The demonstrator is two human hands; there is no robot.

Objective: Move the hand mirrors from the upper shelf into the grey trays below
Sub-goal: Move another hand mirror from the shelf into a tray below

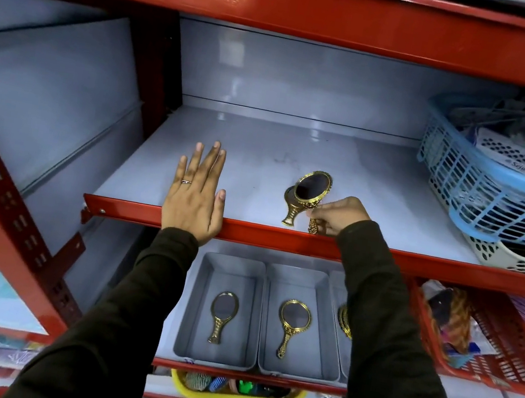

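Note:
On the upper shelf (296, 156) my right hand (338, 215) grips the handle of a gold-framed hand mirror (313, 186), tilted up off the surface. A second gold mirror (290, 208) lies just behind and left of it on the shelf. My left hand (196, 193) rests flat, fingers spread, on the shelf's front edge and holds nothing. Below, the left grey tray (200, 310) holds one mirror (222, 315). The middle grey tray (315, 329) holds another mirror (292, 325). A third tray (338, 288) to the right is mostly hidden by my right sleeve, with a gold rim (345, 321) showing.
A blue mesh basket (483, 197) full of packets sits on a white basket (505, 255) at the upper shelf's right end. A red basket (506, 351) stands right of the trays. A yellow tray (239, 391) of combs lies on the shelf beneath. Red steel uprights frame the left side.

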